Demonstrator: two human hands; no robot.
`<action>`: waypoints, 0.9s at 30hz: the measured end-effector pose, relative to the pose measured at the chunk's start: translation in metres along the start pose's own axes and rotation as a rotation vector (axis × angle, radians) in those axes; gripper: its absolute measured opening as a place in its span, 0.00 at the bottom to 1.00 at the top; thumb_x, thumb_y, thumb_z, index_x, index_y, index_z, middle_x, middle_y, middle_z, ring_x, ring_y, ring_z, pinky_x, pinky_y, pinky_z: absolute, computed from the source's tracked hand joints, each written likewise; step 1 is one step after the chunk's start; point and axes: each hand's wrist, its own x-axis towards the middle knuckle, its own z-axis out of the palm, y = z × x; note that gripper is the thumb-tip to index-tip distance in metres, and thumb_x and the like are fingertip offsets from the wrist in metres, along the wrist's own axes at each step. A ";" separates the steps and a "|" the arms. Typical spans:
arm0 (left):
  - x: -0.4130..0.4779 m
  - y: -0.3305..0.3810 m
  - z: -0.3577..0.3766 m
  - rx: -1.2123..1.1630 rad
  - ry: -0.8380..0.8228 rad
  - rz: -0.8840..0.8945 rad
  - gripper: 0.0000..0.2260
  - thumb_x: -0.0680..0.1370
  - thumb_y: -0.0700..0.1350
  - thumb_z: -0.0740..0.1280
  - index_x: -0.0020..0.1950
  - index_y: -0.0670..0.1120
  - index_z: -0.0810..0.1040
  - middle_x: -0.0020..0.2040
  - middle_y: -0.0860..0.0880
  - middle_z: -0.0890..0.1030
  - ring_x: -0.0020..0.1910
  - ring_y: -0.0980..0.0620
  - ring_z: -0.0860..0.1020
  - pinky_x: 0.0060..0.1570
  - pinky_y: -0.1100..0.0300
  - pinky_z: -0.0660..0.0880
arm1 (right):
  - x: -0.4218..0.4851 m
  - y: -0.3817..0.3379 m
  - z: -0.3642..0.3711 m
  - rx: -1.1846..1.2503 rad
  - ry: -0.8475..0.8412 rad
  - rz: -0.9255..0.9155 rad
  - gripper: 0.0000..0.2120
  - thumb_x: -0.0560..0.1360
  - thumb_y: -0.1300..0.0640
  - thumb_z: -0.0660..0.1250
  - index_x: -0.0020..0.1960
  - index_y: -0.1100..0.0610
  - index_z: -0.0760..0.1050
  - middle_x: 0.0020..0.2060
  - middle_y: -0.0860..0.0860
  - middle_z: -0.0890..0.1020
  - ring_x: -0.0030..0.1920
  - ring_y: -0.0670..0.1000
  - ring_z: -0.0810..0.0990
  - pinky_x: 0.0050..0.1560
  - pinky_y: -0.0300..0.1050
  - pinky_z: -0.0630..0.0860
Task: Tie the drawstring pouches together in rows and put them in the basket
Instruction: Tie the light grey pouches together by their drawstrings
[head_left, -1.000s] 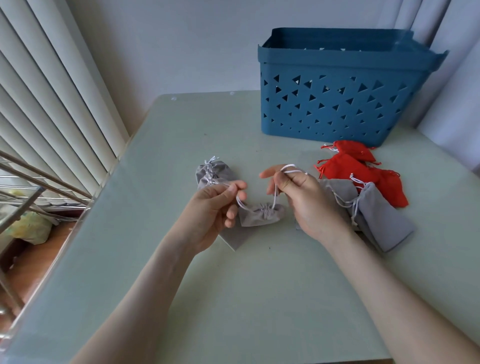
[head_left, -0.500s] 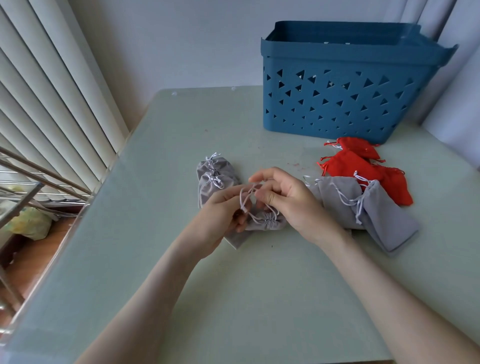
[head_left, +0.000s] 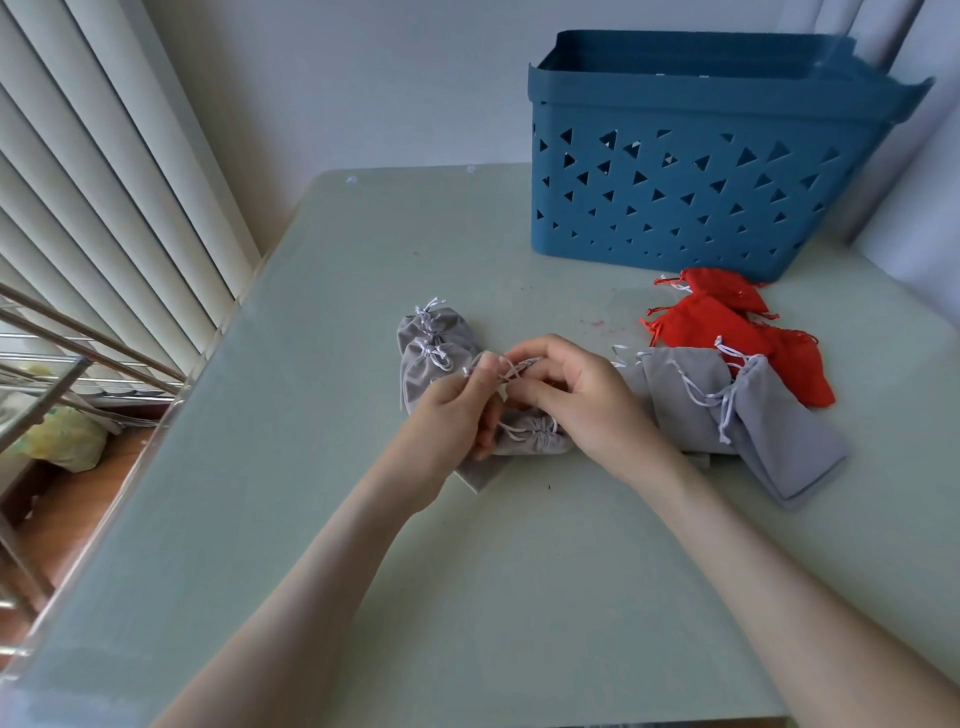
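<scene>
Had two tied grey pouches (head_left: 431, 353) lying left of centre on the worktop (head_left: 519, 597). Pinched the white drawstring (head_left: 511, 371) with the left hand (head_left: 452, 415), fingers curled. Pinched probably that same cord with the right hand (head_left: 582, 400), above a third grey pouch (head_left: 535, 441). Had loose grey pouches (head_left: 779, 431), red pouches (head_left: 727, 332) and the blue basket (head_left: 675, 208) at right.

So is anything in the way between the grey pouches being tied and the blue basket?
Nothing visible does. The left hand and right hand pinch the drawstrings; the red pouches and loose grey pouches lie to the right of the way to the basket.
</scene>
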 end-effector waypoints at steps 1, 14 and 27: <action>0.001 -0.001 -0.001 -0.019 0.004 -0.007 0.24 0.82 0.54 0.55 0.31 0.42 0.68 0.25 0.48 0.69 0.23 0.51 0.66 0.28 0.60 0.63 | 0.000 0.000 0.000 -0.015 -0.002 -0.005 0.09 0.74 0.62 0.69 0.49 0.48 0.77 0.36 0.48 0.83 0.41 0.45 0.81 0.51 0.45 0.75; 0.003 0.005 -0.005 -0.312 0.083 -0.015 0.19 0.84 0.48 0.54 0.43 0.43 0.80 0.26 0.49 0.69 0.23 0.53 0.65 0.23 0.63 0.63 | -0.003 0.000 -0.001 0.036 -0.170 0.014 0.18 0.76 0.69 0.65 0.58 0.50 0.68 0.31 0.53 0.73 0.33 0.45 0.72 0.37 0.33 0.68; 0.005 0.010 -0.014 -0.521 0.125 -0.037 0.17 0.81 0.41 0.51 0.47 0.38 0.79 0.25 0.51 0.62 0.23 0.55 0.60 0.21 0.65 0.57 | -0.009 -0.009 -0.007 0.100 -0.339 0.145 0.09 0.81 0.63 0.59 0.60 0.59 0.71 0.23 0.51 0.67 0.25 0.47 0.66 0.27 0.40 0.61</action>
